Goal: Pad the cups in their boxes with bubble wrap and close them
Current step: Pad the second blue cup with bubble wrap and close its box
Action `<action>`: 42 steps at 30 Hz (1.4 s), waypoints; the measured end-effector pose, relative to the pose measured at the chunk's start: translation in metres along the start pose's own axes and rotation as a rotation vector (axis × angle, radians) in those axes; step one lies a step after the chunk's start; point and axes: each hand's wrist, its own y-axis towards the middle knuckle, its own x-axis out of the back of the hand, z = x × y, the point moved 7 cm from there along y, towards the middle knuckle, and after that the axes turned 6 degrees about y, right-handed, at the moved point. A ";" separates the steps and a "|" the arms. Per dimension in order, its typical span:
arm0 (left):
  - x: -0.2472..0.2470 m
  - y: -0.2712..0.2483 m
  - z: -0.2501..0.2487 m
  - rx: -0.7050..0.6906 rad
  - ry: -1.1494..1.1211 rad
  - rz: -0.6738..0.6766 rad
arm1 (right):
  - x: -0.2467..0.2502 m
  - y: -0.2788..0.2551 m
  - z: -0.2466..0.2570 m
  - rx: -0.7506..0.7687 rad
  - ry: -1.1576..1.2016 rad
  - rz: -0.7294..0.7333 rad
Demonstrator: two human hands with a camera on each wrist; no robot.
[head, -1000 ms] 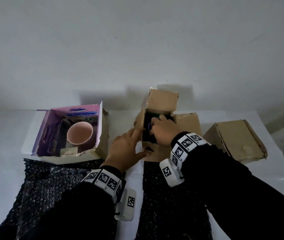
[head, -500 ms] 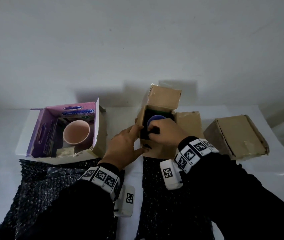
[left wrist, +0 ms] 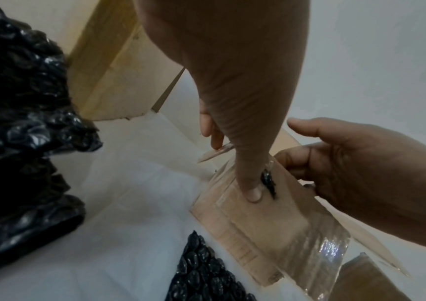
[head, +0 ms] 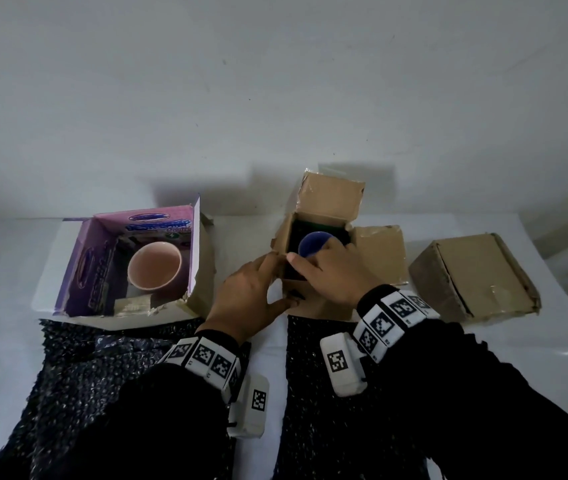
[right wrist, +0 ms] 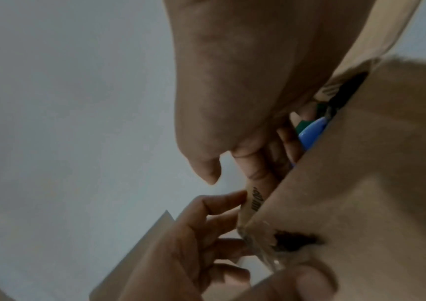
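The blue cup (head: 313, 244) sits down inside the middle brown box (head: 313, 292), with black bubble wrap packed round it against the walls. The right hand (head: 336, 271) reaches over the near rim with its fingers curled down into the gap beside the cup, apparently tucking padding; whether they pinch the wrap itself cannot be told. The left hand (head: 246, 299) steadies the same box from its outer side, fingers on the near-left corner and thumb pressed flat on the taped front flap, so it grips the cardboard.

All this box's flaps are up or spread out, so closing is not yet done.

Left of the left hand, the purple box (head: 102, 268) stands open with the pink cup (head: 154, 266) in it and no wrap visible round it. Right of the right hand, a third brown box (head: 472, 275) lies shut, so it looks finished.

Under both forearms, two sheets of black bubble wrap (head: 78, 372) lie on the white surface (head: 2, 271), ready for use.

By this showing: one box done, one nearly padded, one untouched.
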 end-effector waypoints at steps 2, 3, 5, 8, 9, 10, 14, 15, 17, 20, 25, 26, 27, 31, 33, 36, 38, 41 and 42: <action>-0.001 -0.001 0.000 -0.001 -0.015 -0.009 | -0.004 -0.001 -0.004 0.011 -0.038 0.008; -0.002 -0.002 0.000 0.003 -0.016 -0.009 | -0.008 -0.001 -0.006 -0.012 -0.018 0.040; -0.004 -0.004 0.000 0.019 0.007 -0.006 | -0.008 -0.003 -0.007 -0.038 0.051 0.082; -0.001 -0.004 -0.003 0.031 0.092 0.023 | 0.006 -0.015 -0.011 0.055 0.166 0.027; 0.000 -0.004 -0.005 0.029 0.132 0.041 | 0.012 -0.022 -0.015 0.101 0.194 -0.045; 0.000 -0.005 -0.006 0.030 0.161 0.056 | 0.019 -0.030 -0.019 0.145 0.230 -0.129; -0.002 -0.018 -0.015 0.136 0.084 0.098 | 0.024 -0.072 -0.046 0.199 0.344 -0.352; -0.003 -0.022 -0.021 0.153 0.064 0.093 | 0.022 -0.084 -0.052 0.195 0.352 -0.394; -0.006 -0.033 -0.037 0.124 0.088 0.045 | 0.017 -0.106 -0.064 0.181 0.374 -0.482; -0.011 -0.053 -0.063 0.029 0.122 -0.076 | -0.002 -0.134 -0.073 0.141 0.366 -0.498; -0.028 -0.096 -0.086 0.032 0.138 -0.123 | -0.066 -0.163 -0.081 0.033 0.304 -0.338; -0.036 -0.104 -0.087 0.049 0.144 -0.080 | -0.083 -0.165 -0.082 0.016 0.254 -0.254; -0.043 -0.110 -0.086 0.065 0.145 -0.031 | -0.100 -0.166 -0.082 0.001 0.172 -0.157; -0.074 -0.134 -0.087 0.114 0.101 0.275 | -0.124 -0.171 -0.085 0.025 0.077 -0.184; -0.082 -0.144 -0.089 0.097 0.130 0.396 | -0.117 -0.176 -0.091 0.019 0.277 -0.289; -0.088 -0.149 -0.093 0.012 0.276 0.518 | -0.115 -0.178 -0.095 0.053 0.476 -0.157; -0.091 -0.148 -0.092 0.007 0.314 0.530 | -0.125 -0.181 -0.088 0.084 0.213 0.038; -0.093 -0.145 -0.095 0.052 0.282 0.468 | -0.131 -0.180 -0.081 0.083 -0.143 0.118; -0.095 -0.144 -0.095 0.080 0.244 0.468 | -0.128 -0.177 -0.078 0.088 -0.121 0.092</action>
